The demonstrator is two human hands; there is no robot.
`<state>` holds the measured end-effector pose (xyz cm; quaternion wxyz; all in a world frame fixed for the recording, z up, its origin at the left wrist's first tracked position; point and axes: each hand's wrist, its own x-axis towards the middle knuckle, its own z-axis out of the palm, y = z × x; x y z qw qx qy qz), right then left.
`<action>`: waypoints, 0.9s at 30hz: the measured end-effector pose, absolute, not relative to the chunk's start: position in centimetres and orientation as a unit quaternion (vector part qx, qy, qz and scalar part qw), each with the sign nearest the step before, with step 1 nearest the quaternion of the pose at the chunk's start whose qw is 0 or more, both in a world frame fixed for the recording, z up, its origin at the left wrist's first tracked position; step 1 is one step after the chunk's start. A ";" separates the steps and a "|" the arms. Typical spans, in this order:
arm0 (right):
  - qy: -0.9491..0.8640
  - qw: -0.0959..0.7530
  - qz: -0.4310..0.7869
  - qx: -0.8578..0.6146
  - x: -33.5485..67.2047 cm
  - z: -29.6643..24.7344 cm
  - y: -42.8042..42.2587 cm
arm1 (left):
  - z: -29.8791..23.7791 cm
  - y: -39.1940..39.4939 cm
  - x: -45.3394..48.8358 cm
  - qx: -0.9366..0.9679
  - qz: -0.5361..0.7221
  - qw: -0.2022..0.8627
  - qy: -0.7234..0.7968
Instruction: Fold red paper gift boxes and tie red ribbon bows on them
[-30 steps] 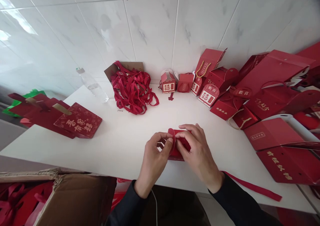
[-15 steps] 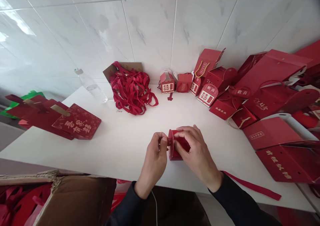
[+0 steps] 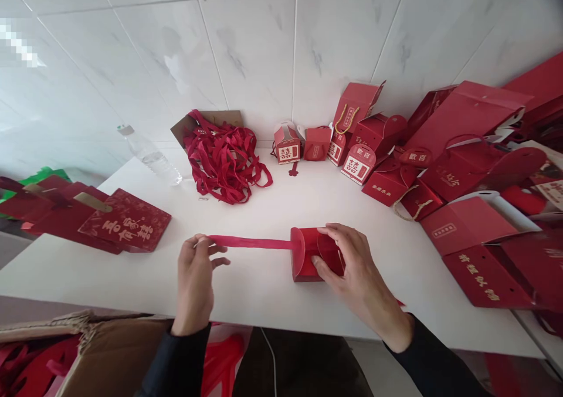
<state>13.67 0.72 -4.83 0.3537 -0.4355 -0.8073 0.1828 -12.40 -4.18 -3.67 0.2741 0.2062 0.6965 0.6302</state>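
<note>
Pinched in the fingertips of my left hand (image 3: 196, 285) is the end of a dark red ribbon (image 3: 250, 243), pulled out straight and level above the white table. Its other end runs to the rounded side flap of a small red paper box (image 3: 303, 274). That box stands near the table's front edge, its top open and the inside showing. My right hand (image 3: 358, 271) grips the box from the right, thumb and fingers over its opening and right side. Part of the box is hidden under that hand.
A tangled heap of red ribbons (image 3: 229, 162) spills from a cardboard box at the back. Beside it lies a plastic bottle (image 3: 152, 156). Red gift boxes (image 3: 475, 227) crowd the right side; red bags (image 3: 127, 224) lie at the left. An open carton (image 3: 118, 356) stands below the front edge.
My left hand has moved left from the box, drawing a length of ribbon out through its side flap. The ribbon's tail at the right has shortened. My right hand stays at the box.
</note>
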 end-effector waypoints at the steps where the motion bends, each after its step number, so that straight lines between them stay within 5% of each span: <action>1: -0.801 0.353 0.194 -0.442 14.0 -4.6 0.3 | -3.7 -4.5 -12.9 0.201 0.624 0.247 0.714; 4: -0.735 0.373 0.259 -0.503 15.3 -4.0 -0.9 | -4.0 -5.8 -12.6 0.212 0.598 0.188 0.750; 9: -0.573 0.266 0.498 -0.594 17.2 -4.6 -1.8 | -5.1 -7.2 -7.0 0.380 0.438 0.406 0.707; 12: -0.526 0.234 0.582 -0.575 17.5 -5.3 -1.3 | -5.8 -6.8 -3.9 0.418 0.432 0.400 0.692; 27: -0.429 0.440 0.635 -0.467 14.5 -3.1 1.2 | -2.9 -2.6 -1.6 0.450 0.565 0.355 0.593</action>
